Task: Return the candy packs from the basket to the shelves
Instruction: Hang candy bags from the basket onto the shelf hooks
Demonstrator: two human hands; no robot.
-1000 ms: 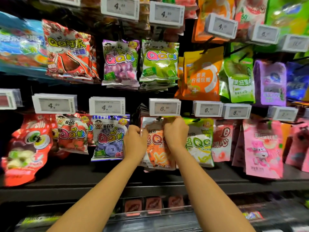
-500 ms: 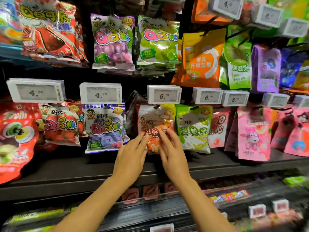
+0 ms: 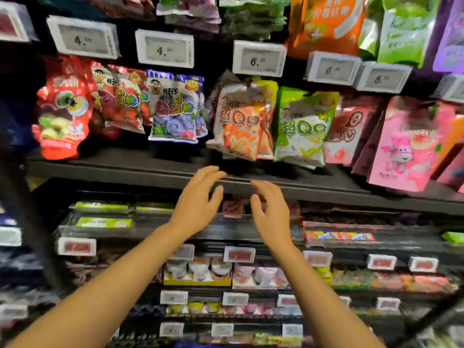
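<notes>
Hanging from its peg below the price tag (image 3: 259, 59) reading 6, the orange candy pack (image 3: 242, 126) sits at the 12 o'clock position above both hands; this item appears returned to the display. The basket is not in view, so the number of packs left to return cannot be determined.

Left to right across the peg row:
- a red pack (image 3: 62, 109) at 9 o'clock from the orange candy pack;
- a blue pack (image 3: 173, 111) just beside it at 9 o'clock;
- a green pack (image 3: 302, 126) touching it at 3 o'clock;
- a pink pack (image 3: 406, 144) further toward 3 o'clock.

The left hand (image 3: 195, 207) is empty, fingers extended and slightly spread, fingertips in front of the shelf edge (image 3: 125, 172). The right hand (image 3: 272, 217) is empty, fingers loosely curved, gripping nothing. Both hands are apart from the pack, at its 6 o'clock.

Change from the earlier frames: one second ago both hands pinched the top of the pack at the peg; half a second ago, open fingers touched its lower face. Both hands have since dropped below the shelf edge, and the view has tilted downward, exposing the lower shelves.
</notes>
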